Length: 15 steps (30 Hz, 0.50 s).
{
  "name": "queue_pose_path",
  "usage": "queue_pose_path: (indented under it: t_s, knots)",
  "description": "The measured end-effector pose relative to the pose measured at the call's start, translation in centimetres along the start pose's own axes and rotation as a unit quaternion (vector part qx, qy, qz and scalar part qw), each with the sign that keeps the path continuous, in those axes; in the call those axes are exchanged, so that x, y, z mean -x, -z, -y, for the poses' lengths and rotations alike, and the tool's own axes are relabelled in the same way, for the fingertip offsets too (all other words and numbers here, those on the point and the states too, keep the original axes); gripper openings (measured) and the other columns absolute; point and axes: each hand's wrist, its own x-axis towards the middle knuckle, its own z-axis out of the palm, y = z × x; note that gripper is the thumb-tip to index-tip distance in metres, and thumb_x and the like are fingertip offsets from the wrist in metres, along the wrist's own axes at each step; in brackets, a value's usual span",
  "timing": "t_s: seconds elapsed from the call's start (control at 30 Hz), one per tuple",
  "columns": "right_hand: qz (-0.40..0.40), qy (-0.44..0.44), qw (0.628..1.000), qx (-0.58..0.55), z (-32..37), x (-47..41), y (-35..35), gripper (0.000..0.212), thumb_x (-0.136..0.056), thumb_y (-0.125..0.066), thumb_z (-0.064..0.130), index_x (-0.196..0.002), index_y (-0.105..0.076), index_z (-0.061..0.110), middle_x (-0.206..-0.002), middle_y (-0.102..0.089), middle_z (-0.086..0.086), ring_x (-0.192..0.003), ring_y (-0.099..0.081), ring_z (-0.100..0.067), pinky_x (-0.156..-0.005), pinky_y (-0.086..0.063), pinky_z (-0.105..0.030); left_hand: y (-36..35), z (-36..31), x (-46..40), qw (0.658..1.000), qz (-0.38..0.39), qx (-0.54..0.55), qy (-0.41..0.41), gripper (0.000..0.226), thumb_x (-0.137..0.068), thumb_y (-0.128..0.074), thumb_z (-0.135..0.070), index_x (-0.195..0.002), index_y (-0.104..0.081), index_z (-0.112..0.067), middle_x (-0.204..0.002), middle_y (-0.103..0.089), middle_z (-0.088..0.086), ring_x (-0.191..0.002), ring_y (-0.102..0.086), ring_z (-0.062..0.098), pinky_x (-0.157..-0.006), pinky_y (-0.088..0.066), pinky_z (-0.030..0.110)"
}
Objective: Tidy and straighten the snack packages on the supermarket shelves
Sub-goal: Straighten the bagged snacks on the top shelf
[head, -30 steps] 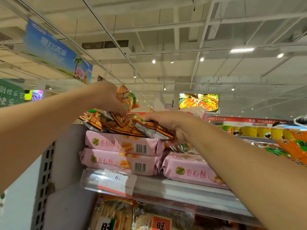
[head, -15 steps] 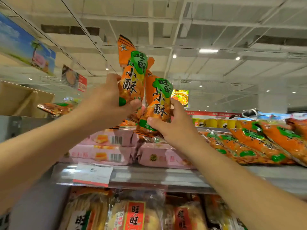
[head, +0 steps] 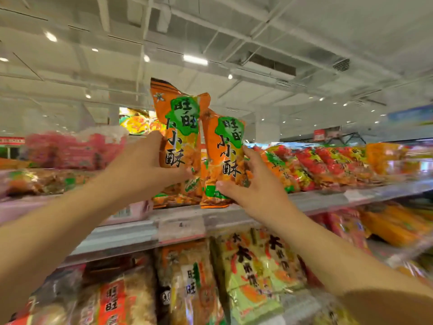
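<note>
Left hand: I've got my left hand (head: 143,167) up at the top shelf, fingers and thumb wrapped round the taller orange packet (head: 179,127), holding it upright.
Right hand: my right hand (head: 255,186) grips the second orange packet (head: 226,160), thumb across its lower front, fingers curled behind its right edge.
The two packets: side by side and touching, both standing on end with their green labels facing me; the left one sits higher.
Where they are: right at the front of the top shelf (head: 328,198), the right packet's bottom edge down at the shelf lip. Whether it rests there, I can't tell.
Around them: more orange packets lie flat behind my hands, and a row of red and orange bags (head: 323,165) leans away to the right.
Far left: pink bags (head: 70,148), blurred.
Shelf edge: a price tag (head: 181,227) sits in the rail just below the packets, print unreadable.
Below: big rice cracker bags (head: 255,266) fill the lower shelf.
</note>
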Motion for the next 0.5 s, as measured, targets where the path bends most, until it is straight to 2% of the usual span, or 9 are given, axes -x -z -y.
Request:
queue_pose_path:
  t_s: [0.07, 0.1, 0.2, 0.27, 0.37, 0.47, 0.5]
  knots:
    - [0.002, -0.013, 1.000, 0.002, -2.2, 0.7, 3.2, 0.079, -0.074, -0.080, 0.039, -0.140, -0.037, 0.037, -0.120, -0.056, 0.037, -0.111, -0.049, 0.018, -0.094, -0.039, -0.007, -2.5, -2.5, -0.2, 1.000, 0.004, -0.003, -0.005, 0.049, -0.066, -0.074, -0.059, -0.086, -0.046, -0.025, -0.077, -0.058, -0.003, -0.068, -0.052, 0.011, -0.054, -0.038, 0.030]
    - [0.004, -0.015, 1.000, 0.004, -3.4, 0.9, 4.7, 0.077, -0.074, -0.081, 0.038, -0.138, -0.038, 0.038, -0.118, -0.057, 0.036, -0.110, -0.051, 0.016, -0.093, -0.041, -0.009, -3.8, -3.7, -0.3, 1.000, 0.004, -0.008, -0.009, 0.049, -0.065, -0.074, -0.060, -0.083, -0.044, -0.025, -0.075, -0.057, -0.002, -0.067, -0.052, 0.013, -0.054, -0.037, 0.031]
    - [0.004, -0.013, 1.000, 0.003, -7.0, 1.7, 9.4, 0.071, -0.073, -0.082, 0.034, -0.130, -0.042, 0.050, -0.104, -0.056, 0.046, -0.100, -0.051, 0.024, -0.082, -0.037, 0.000, -7.8, -7.4, -0.3, 1.000, 0.003, -0.022, -0.009, 0.049, -0.066, -0.073, -0.061, -0.078, -0.040, -0.026, -0.071, -0.055, -0.001, -0.063, -0.051, 0.013, -0.051, -0.031, 0.031]
    - [0.009, -0.011, 1.000, 0.009, -9.6, 1.9, 12.6, 0.066, -0.073, -0.081, 0.034, -0.119, -0.041, 0.058, -0.101, -0.050, 0.055, -0.099, -0.046, 0.030, -0.078, -0.033, 0.004, -10.6, -10.1, -0.6, 1.000, -0.004, -0.023, -0.003, 0.049, -0.068, -0.073, -0.062, -0.076, -0.038, -0.028, -0.067, -0.052, -0.005, -0.059, -0.048, 0.009, -0.048, -0.027, 0.029]
    - [0.023, -0.020, 0.999, 0.024, -13.5, 1.3, 16.7, 0.072, -0.076, -0.081, 0.033, -0.125, -0.033, 0.054, -0.098, -0.042, 0.061, -0.097, -0.038, 0.036, -0.078, -0.031, 0.007, -14.2, -13.2, -1.6, 0.999, -0.006, -0.024, 0.025, 0.048, -0.068, -0.075, -0.061, -0.076, -0.039, -0.030, -0.068, -0.053, -0.009, -0.060, -0.048, 0.006, -0.048, -0.030, 0.028]
    - [0.032, -0.036, 0.998, 0.034, -16.4, -0.6, 19.4, 0.076, -0.076, -0.080, 0.037, -0.139, -0.037, 0.039, -0.105, -0.053, 0.038, -0.099, -0.051, 0.020, -0.088, -0.043, -0.011, -16.6, -14.4, -2.8, 0.998, 0.014, -0.012, 0.067, 0.049, -0.066, -0.074, -0.066, -0.086, -0.047, -0.030, -0.080, -0.062, -0.004, -0.072, -0.058, 0.015, -0.061, -0.049, 0.036]
    - [0.027, -0.034, 0.998, 0.042, -17.0, -1.4, 19.8, 0.080, -0.076, -0.080, 0.039, -0.143, -0.035, 0.035, -0.106, -0.051, 0.034, -0.096, -0.052, 0.017, -0.085, -0.044, -0.010, -17.2, -14.6, -3.1, 0.997, 0.018, -0.012, 0.079, 0.049, -0.066, -0.074, -0.067, -0.087, -0.048, -0.031, -0.082, -0.063, -0.003, -0.074, -0.059, 0.015, -0.063, -0.051, 0.036]
